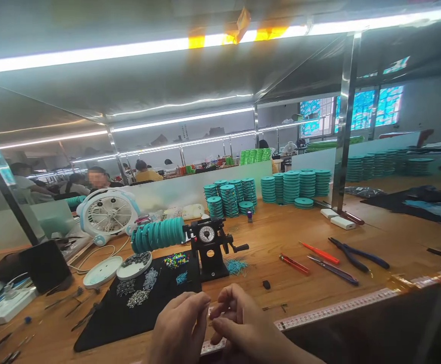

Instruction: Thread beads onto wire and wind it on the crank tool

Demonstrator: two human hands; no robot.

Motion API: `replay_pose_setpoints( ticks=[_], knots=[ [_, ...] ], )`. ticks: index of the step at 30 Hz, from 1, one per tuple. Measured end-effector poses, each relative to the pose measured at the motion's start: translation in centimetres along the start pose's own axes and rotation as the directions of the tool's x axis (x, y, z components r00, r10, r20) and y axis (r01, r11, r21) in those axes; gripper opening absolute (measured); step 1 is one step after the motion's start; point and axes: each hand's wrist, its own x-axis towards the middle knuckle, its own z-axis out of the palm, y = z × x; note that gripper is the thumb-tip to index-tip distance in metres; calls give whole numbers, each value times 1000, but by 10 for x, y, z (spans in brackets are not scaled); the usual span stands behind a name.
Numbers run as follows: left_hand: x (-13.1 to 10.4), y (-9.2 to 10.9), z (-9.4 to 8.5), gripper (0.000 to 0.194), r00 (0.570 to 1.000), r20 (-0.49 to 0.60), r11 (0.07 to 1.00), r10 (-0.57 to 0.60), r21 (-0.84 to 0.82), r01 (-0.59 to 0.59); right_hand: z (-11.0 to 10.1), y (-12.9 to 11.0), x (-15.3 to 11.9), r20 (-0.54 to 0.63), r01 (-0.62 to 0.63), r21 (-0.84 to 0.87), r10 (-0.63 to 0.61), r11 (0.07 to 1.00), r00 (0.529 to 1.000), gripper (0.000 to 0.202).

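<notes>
My left hand [182,326] and my right hand [239,321] are close together over the front edge of the wooden table, their fingers curled toward each other. What they pinch, if anything, is too small to name. Just beyond them stands a black winding device [210,253] with a round dial and a crank, bearing a row of teal spools [159,234]. Left of my hands lies a black mat [118,321] with multicoloured beads [176,260], silvery pieces [138,298] and small blue pieces [181,277]. A measuring tape [330,309] runs along the table edge.
Pliers [351,255], a red tool [294,264] and tweezers [332,269] lie at the right. Stacked teal spools [291,187] stand at the back. A white fan [109,212] and round white dishes [102,271] are at the left. Metal posts [345,126] hold a shelf overhead.
</notes>
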Motion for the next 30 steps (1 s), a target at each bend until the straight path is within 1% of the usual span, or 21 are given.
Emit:
replay_pose_setpoints(
  ticks=[1, 2, 3, 4, 5, 6, 7, 8, 10, 12, 16, 18, 20, 22, 23, 25, 27, 28, 30],
  knots=[
    [-1, 0, 1, 16, 999, -7, 998, 49, 42, -49, 2, 6, 0, -59, 59, -90, -65, 994, 996, 31],
    [-1, 0, 2, 17, 994, -24, 991, 105, 85, -102, 3, 12, 0, -107, 133, -211, -158, 968, 982, 31],
    [-2, 1, 3, 18, 986, -38, 979, 164, 130, -158, 4, 18, 1, -121, 209, -344, -264, 916, 957, 35],
    [-3, 2, 4, 19, 975, -43, 963, 218, 173, -208, 4, 23, 2, -96, 281, -463, -363, 841, 927, 40],
    [-3, 3, 5, 21, 965, -36, 946, 260, 211, -247, 4, 27, 2, -46, 346, -553, -443, 758, 895, 44],
    [-3, 4, 6, 22, 957, -21, 931, 288, 241, -275, 3, 30, 3, 16, 405, -610, -500, 681, 866, 47],
    [-3, 5, 6, 23, 955, 3, 921, 298, 263, -288, 3, 31, 4, 76, 450, -638, -531, 625, 844, 48],
    [-4, 5, 6, 22, 954, 32, 915, 298, 277, -295, 4, 31, 4, 121, 479, -650, -541, 590, 832, 46],
    [-4, 4, 5, 20, 952, 78, 905, 295, 298, -304, 5, 28, 4, 153, 486, -676, -540, 554, 828, 35],
    [-6, 2, 6, 19, 948, 116, 894, 297, 314, -319, 6, 25, 4, 138, 453, -719, -530, 527, 837, 23],
    [-11, -7, 9, 20, 943, 199, 899, 267, 302, -318, 5, 28, 7, 108, 379, -817, -530, 434, 841, 27],
    [-13, -11, 10, 21, 945, 220, 907, 243, 294, -302, 4, 33, 9, 85, 336, -852, -527, 401, 845, 28],
    [-14, -13, 11, 21, 950, 233, 916, 209, 294, -274, 4, 35, 9, 51, 300, -857, -509, 420, 859, 29],
    [-15, -12, 11, 15, 960, 242, 936, 141, 285, -209, 5, 33, 6, 8, 266, -826, -461, 498, 887, 28],
    [-15, -10, 11, 12, 967, 239, 950, 84, 272, -149, 6, 30, 5, -6, 252, -796, -424, 550, 906, 27],
    [-14, -6, 12, 11, 973, 221, 973, -60, 232, 8, 8, 23, 1, -34, 216, -724, -346, 655, 938, 23],
    [-13, -2, 12, 13, 961, 217, 975, -169, 176, 132, 9, 16, -1, -62, 178, -658, -289, 732, 955, 21],
    [-12, -1, 13, 15, 956, 229, 977, -186, 148, 154, 10, 14, -2, -74, 164, -632, -270, 757, 960, 20],
    [-11, -1, 14, 20, 951, 264, 985, -158, 113, 132, 10, 12, -1, -93, 147, -594, -248, 791, 964, 20]
  ],
)
